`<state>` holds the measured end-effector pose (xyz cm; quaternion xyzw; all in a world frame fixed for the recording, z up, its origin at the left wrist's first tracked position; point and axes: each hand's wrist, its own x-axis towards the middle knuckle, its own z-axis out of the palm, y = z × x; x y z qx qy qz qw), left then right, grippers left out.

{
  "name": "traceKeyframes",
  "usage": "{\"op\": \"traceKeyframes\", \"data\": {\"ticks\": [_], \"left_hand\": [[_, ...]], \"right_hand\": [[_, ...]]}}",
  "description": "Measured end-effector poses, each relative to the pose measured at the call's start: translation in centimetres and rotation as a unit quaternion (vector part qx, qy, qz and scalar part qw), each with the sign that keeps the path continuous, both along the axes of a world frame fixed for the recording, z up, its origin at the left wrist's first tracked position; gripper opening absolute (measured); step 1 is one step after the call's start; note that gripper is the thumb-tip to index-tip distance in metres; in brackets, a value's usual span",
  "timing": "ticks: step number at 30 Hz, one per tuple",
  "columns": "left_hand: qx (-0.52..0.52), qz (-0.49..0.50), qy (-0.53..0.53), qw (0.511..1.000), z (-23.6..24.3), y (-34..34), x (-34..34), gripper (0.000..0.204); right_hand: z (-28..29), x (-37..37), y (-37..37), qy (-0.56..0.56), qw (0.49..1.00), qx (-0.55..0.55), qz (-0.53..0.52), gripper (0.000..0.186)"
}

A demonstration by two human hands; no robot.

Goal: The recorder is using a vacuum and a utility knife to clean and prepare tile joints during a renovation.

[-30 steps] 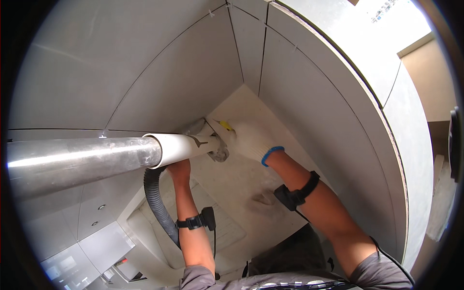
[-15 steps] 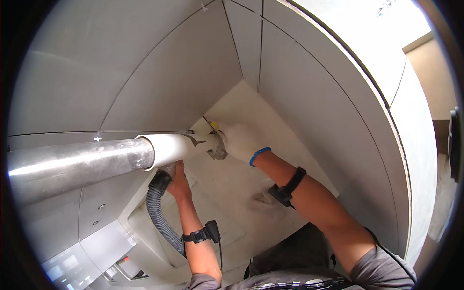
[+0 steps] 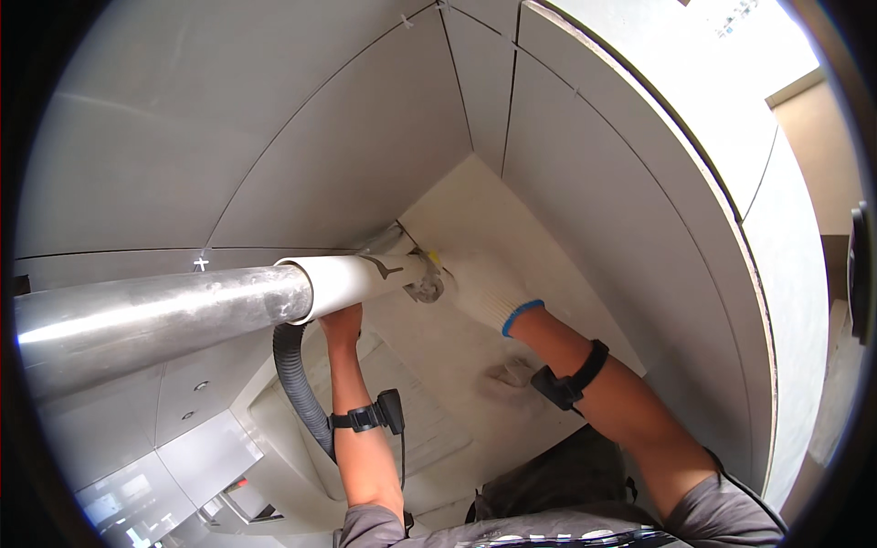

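A white pipe (image 3: 345, 281) with a metal section (image 3: 164, 315) runs down to the floor beside the left wall, a rough grey patch (image 3: 426, 281) around its foot. Behind it, my left hand (image 3: 342, 324) is closed at the end of a ribbed black vacuum hose (image 3: 301, 388); the pipe hides the fingers and the hose's tip. On the other side of the pipe foot, my right hand (image 3: 489, 288), in a white knit glove with a blue cuff, is closed. Something with a yellow part (image 3: 434, 258) is at its fingertips, but its kind is hidden.
Large grey panels (image 3: 356, 155) line the left wall and meet the right wall panels (image 3: 603, 210) in a corner. Pale dust covers the floor (image 3: 420, 365). A grey heap (image 3: 507, 373) lies near my right forearm.
The view has shifted a little. My left hand has slid further behind the pipe with the hose. My right hand remains beside the pipe foot, slightly farther right in the picture.
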<state>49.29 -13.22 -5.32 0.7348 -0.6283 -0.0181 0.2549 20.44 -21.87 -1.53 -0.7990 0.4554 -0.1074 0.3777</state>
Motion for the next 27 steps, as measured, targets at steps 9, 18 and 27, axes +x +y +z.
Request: {"op": "traceKeyframes", "data": {"ticks": [9,18,27], "left_hand": [[0.042,0.103,0.42,0.901,3.8,-0.4,-2.6,0.044],[-0.142,0.261,0.404,0.865,1.7,4.5,-0.7,0.037],[-0.101,0.225,0.415,0.876,3.4,4.0,-1.3,0.046]], "right_hand": [[2.9,-4.2,1.3,0.004,0.994,0.084,-0.076,0.033],[6.9,-0.4,7.3,0.058,0.995,0.064,0.042,0.043],[-0.8,12.0,6.7,0.073,0.984,-0.159,-0.032,0.056]]}}
